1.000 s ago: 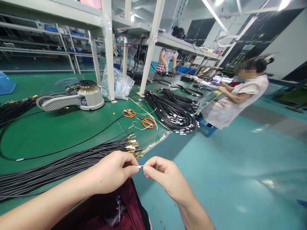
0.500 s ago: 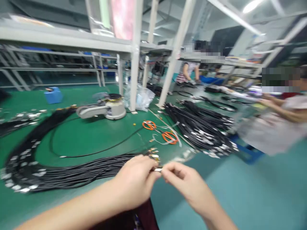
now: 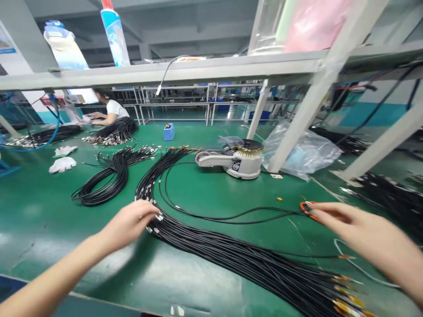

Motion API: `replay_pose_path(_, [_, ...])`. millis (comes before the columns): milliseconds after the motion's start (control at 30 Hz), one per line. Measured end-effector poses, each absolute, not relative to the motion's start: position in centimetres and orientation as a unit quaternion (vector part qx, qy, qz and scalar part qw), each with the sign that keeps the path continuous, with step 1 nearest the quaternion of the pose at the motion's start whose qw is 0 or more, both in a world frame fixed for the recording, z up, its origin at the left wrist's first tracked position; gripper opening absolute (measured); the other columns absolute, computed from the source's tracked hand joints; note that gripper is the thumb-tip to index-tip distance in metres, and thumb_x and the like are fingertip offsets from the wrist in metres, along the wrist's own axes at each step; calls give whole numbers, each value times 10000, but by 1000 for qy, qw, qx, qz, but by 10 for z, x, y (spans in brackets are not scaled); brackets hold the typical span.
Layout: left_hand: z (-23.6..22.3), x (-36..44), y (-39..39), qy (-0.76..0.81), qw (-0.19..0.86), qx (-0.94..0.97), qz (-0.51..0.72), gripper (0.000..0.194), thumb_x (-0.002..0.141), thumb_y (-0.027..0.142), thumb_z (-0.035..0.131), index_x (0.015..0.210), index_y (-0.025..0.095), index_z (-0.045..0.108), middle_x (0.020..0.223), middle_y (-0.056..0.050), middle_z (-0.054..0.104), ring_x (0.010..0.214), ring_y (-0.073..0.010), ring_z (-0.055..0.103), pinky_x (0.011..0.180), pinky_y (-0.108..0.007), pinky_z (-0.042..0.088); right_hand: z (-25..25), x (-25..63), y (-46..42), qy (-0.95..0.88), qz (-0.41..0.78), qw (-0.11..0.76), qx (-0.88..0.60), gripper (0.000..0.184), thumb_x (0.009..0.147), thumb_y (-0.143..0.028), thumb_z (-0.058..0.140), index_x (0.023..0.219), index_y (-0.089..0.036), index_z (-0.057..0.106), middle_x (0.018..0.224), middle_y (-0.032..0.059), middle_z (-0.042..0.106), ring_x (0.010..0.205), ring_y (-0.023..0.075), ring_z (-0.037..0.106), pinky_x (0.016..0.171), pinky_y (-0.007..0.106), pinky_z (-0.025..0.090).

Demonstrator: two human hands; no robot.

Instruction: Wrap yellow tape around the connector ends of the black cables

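My left hand (image 3: 132, 222) is closed in a pinch at the white-tagged bend of a long bundle of black cables (image 3: 211, 240); a small white label shows at its fingertips. My right hand (image 3: 353, 224) reaches in from the right, thumb and finger together over an orange ring (image 3: 303, 207). Two thin black cables (image 3: 244, 217) run up to those fingertips; whether they pinch a cable end or the ring is hidden. Brass-coloured ends (image 3: 346, 297) of the bundle lie at the lower right. Beyond the cables sits a grey-white round tape dispenser (image 3: 246, 163).
Another cable coil (image 3: 102, 187) and white gloves (image 3: 62, 164) lie at left. A blue block (image 3: 168, 131) stands further back. Posts (image 3: 304, 114) carry a shelf (image 3: 198, 72) across the bench; a clear plastic bag (image 3: 304, 152) lies by them. A person (image 3: 114, 112) sits at the far left.
The view has swung left. My hands were together on a small metallic piece; now they are wide apart, left on the bundle, right at the orange ring. A second thin cable lies beside the first.
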State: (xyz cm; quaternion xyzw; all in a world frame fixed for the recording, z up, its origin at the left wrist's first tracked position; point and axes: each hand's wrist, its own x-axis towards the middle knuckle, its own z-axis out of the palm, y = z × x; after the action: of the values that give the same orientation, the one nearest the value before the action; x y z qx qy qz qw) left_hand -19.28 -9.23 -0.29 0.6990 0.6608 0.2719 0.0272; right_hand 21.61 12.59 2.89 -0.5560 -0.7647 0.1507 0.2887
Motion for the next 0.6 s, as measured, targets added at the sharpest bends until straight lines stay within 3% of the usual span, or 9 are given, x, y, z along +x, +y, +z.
replay_pose_path(67, [-6, -231, -87, 697, -4, 677, 239, 198, 884, 294, 480, 915, 223, 662, 905, -26, 688, 863, -183, 622, 800, -327, 504, 27, 156, 93, -807, 233, 227, -493, 150, 762, -346, 598, 776, -269, 727, 833, 45, 749, 750, 250, 678, 650, 335, 492])
replay_pose_path(133, [-10, -254, -81, 707, -24, 669, 229, 224, 882, 309, 470, 915, 212, 670, 932, -40, 688, 902, -197, 619, 831, -349, 502, 24, 92, 63, -862, 281, 180, -382, 200, 819, -308, 524, 791, -254, 714, 848, 18, 747, 784, 219, 674, 700, 304, 494])
replay_pose_path(233, [-22, -263, -77, 702, -40, 673, 229, 233, 880, 326, 479, 914, 215, 681, 995, -49, 683, 975, -206, 602, 890, -364, 489, 15, 9, 36, -915, 264, 116, -281, 241, 838, -204, 485, 824, -232, 723, 876, 19, 744, 825, 194, 664, 724, 273, 470])
replay_pose_path(433, [-51, -261, -83, 697, -72, 668, 252, 269, 922, 306, 424, 874, 196, 664, 1058, -68, 650, 1030, -203, 563, 921, -379, 476, -12, -68, 31, -925, 242, 87, -279, 152, 780, -254, 606, 821, -210, 746, 870, 67, 731, 828, 215, 659, 706, 269, 448])
replay_pose_path(600, [-54, -264, -83, 683, -89, 673, 269, 234, 927, 278, 436, 940, 187, 651, 1042, -74, 651, 1020, -200, 562, 902, -371, 485, -15, -67, 39, -911, 249, 93, -317, 211, 795, -172, 530, 738, -223, 728, 809, 38, 743, 790, 198, 667, 678, 262, 444])
